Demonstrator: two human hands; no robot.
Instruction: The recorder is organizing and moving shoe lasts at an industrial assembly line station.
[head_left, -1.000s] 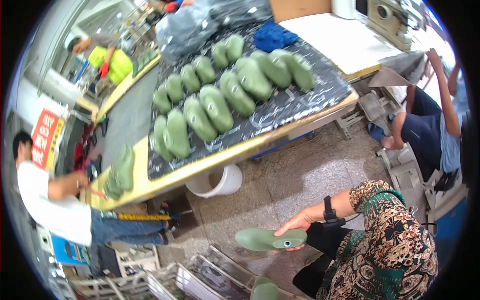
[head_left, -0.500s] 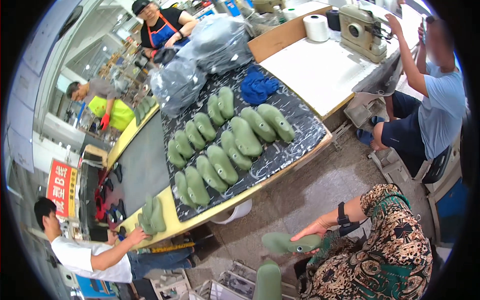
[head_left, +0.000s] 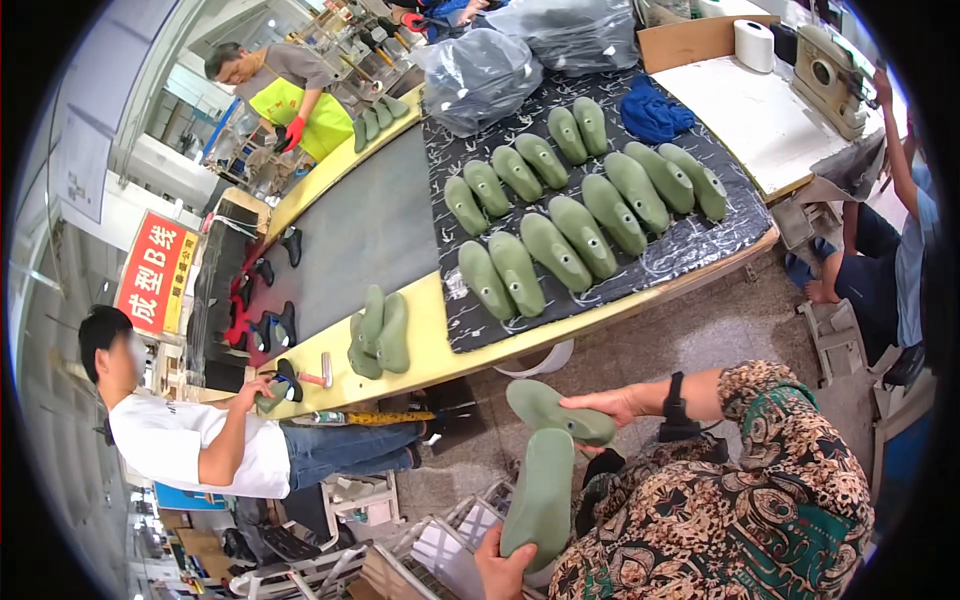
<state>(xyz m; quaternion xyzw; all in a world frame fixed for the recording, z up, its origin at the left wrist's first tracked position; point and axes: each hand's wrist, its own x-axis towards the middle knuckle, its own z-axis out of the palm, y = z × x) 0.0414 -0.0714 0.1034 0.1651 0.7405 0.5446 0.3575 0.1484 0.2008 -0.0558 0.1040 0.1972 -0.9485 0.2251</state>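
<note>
My right hand grips a green shoe last by one end, the last lying sideways in front of me. Below it, my left hand is closed round the lower end of a second shoe last, which points up and overlaps the first one in the picture. Some of the left fingers are hidden behind the last. On the table beyond, a front row of green lasts and a back row of smaller-looking ones stand on a black patterned mat.
Clear plastic bags and a blue cloth lie on the mat. More lasts stand on the table's yellow edge, near a co-worker in white. White racks are close to my left hand. A sewing machine is far right.
My left hand has come into view with its last, which has risen toward the other. My right hand has shifted up slightly. The view has turned, and the co-worker in white now handles a shoe.
</note>
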